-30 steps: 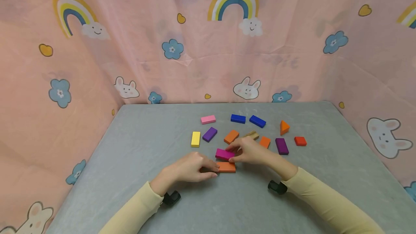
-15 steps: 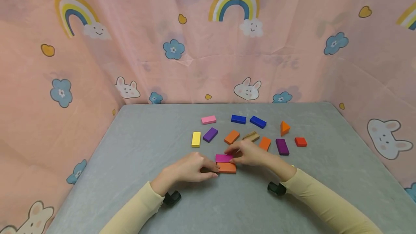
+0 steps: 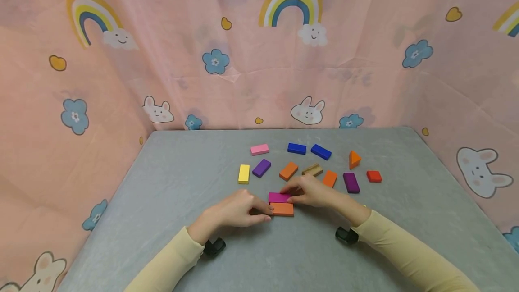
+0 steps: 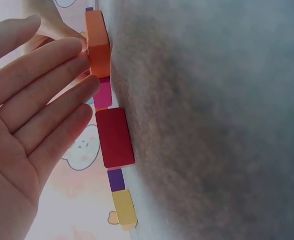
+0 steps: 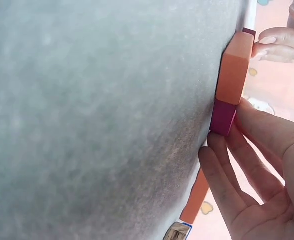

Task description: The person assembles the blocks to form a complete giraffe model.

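Blocks (image 3: 261, 168) with smooth, plain-coloured faces and crisp edges lie scattered, most of them flat oblongs; a triangular orange wedge (image 3: 354, 160) sits toward the far right, near a short red block (image 3: 374, 176), and a brown block (image 3: 313, 170) shows streaky wood grain. The table (image 3: 186, 170) is grey and faintly mottled, and pink cloth (image 3: 259, 84) printed with rainbows, blue flowers and rabbits hangs behind it and at both sides. The magenta block (image 3: 278, 197) lies flat along the far long side of the nearest orange block (image 3: 283, 209). The right hand (image 3: 310, 190) has its grip narrowed to a pinch, thumb and fingers on the magenta block's right end. The left hand (image 3: 239, 209) keeps a loose grip on nothing, fingers extended, fingertips at the orange block's left end; whether they touch it is unclear. Beside those fingers, the left wrist view shows a dark red block (image 4: 115, 137).
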Motion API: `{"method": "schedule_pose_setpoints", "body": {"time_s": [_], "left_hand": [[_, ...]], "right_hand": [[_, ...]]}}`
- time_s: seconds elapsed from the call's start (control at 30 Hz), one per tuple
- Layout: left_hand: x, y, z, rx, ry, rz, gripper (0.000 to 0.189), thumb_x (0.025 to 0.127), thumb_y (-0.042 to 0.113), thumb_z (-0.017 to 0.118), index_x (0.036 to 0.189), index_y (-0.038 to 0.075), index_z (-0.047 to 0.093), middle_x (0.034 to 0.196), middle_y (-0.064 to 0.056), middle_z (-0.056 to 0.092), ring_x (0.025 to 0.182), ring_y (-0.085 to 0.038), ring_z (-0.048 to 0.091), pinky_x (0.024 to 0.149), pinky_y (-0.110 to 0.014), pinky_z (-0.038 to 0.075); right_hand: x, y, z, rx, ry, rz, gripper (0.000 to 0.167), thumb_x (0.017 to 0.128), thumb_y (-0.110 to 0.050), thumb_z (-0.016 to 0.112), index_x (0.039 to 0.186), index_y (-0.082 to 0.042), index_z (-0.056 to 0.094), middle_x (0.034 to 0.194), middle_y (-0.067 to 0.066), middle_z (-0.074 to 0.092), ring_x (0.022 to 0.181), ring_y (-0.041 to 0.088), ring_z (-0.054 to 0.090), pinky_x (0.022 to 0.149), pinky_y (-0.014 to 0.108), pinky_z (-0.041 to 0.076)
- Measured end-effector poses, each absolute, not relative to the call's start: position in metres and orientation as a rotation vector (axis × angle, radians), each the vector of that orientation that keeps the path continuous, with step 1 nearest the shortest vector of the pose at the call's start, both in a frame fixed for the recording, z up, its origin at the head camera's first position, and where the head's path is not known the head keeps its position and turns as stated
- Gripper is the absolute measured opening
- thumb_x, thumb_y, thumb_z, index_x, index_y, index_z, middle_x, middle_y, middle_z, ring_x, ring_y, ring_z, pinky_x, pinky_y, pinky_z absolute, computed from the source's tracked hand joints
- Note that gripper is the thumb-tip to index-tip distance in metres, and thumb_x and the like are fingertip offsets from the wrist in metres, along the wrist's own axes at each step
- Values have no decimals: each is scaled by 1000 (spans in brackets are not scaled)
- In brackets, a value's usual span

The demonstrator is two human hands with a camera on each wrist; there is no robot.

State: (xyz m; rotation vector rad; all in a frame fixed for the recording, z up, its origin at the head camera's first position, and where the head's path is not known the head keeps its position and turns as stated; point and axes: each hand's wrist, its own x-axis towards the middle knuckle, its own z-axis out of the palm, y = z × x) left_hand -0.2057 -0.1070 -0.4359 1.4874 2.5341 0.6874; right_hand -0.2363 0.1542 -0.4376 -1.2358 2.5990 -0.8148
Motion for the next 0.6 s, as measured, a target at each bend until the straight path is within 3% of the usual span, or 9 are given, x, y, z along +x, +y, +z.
{"method": "schedule_pose_setpoints", "body": {"time_s": [0.43,0.6], "left_hand": [[-207,-104,-435,1527,2548,673,23,90,31,64,107,19,74,101,10,72,87,6,62,78,-11,49],[-214,-95,-433,1584,2621,620,29,89,25,67,117,16,69,116,6,68,108,-6,61,93,-20,48]], "right_hand": [[-237,162,-438,-1211,2578,-876,27,87,-16,69,112,-6,69,107,5,71,96,18,67,81,31,56],[-237,178,-433,-1093,2630,-945,29,87,-19,69,113,-5,68,106,7,71,96,20,67,80,33,57]]}}
